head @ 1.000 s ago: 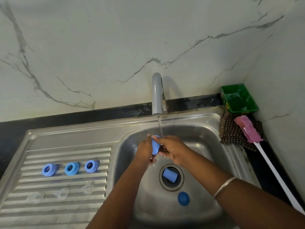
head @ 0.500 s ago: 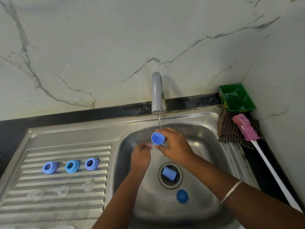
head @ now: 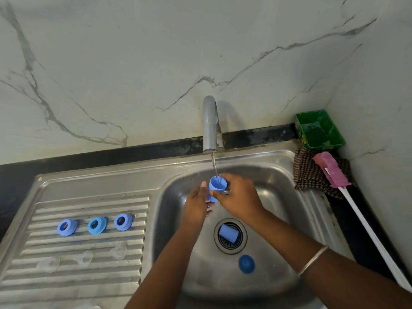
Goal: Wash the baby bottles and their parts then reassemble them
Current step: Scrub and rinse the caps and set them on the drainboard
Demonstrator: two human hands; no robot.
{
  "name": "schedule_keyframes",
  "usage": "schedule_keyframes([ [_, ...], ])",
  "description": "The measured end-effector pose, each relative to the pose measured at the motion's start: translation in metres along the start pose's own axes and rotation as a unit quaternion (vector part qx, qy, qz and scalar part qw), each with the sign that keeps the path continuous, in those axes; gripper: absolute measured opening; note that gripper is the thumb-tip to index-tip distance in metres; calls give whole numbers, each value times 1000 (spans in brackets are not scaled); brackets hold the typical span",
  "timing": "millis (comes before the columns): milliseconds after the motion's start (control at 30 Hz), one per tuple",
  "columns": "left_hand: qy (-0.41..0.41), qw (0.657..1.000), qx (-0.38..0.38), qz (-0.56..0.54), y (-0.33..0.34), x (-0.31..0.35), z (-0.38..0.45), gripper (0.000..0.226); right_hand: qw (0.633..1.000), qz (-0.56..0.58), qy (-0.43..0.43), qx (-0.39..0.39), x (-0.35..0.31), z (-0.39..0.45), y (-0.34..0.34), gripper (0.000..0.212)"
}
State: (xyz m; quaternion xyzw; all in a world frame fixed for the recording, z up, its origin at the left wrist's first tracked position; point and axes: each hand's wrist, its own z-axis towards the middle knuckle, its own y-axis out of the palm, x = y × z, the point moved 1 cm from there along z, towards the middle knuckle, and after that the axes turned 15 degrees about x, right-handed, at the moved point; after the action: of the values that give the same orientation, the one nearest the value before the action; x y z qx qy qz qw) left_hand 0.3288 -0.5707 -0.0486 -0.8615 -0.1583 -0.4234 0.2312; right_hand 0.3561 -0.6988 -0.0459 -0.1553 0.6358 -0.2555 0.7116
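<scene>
A blue bottle cap (head: 217, 185) sits mouth-up under the running stream from the tap (head: 210, 123), above the basin of the sink (head: 278, 175). The right hand (head: 239, 197) pinches the cap at its rim with curled fingers; the left hand (head: 197, 202) rests against its lower side, fingers fairly straight, so the 2 hands are together on the 1 part. Step in hand, as judged: rinsing this cap. A second blue cap (head: 228, 233) lies on the drain strainer (head: 230, 236), and a round blue piece (head: 246, 264) lies just below it on the basin floor; both appear to await washing. On the drainboard (head: 26, 284) stand 3 blue collar rings (head: 95, 225) in a row, with 3 clear nipples (head: 83, 259) in front of them. The next move likely calls for tipping the water out and setting the cap down beside the rings. No bottle bodies are in view.
</scene>
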Motion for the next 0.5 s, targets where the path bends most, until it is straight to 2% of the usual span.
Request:
schedule_keyframes([
  [67, -79, 996, -21, -42, 6, 4, -2, 33, 998, 27, 49, 8, 2, -1, -2, 29],
  [100, -93, 994, -25, -56, 9, 6, -1, 33, 996, 40, 76, 7, 2, -1, -4, 30],
  [233, -70, 995, -33, -70, 17, 15, 4, 24, 980, 95, 156, -78, 15, 7, -6, 33],
  [300, -37, 997, -35, -64, 18, 19, 8, 21, 964, 152, 207, -68, 20, 18, -11, 25],
  [367, 9, 999, -20, -40, 19, 20, 14, 27, 975, 124, 182, -16, 16, 31, -17, 26],
  [433, 77, 997, 6, 4, 20, 21, 17, 31, 993, 23, 110, 21, 2, 50, -21, 29],
  [500, 142, 988, 23, 54, 21, 23, 15, 35, 998, -4, 50, 34, -19, 71, -21, 34],
])
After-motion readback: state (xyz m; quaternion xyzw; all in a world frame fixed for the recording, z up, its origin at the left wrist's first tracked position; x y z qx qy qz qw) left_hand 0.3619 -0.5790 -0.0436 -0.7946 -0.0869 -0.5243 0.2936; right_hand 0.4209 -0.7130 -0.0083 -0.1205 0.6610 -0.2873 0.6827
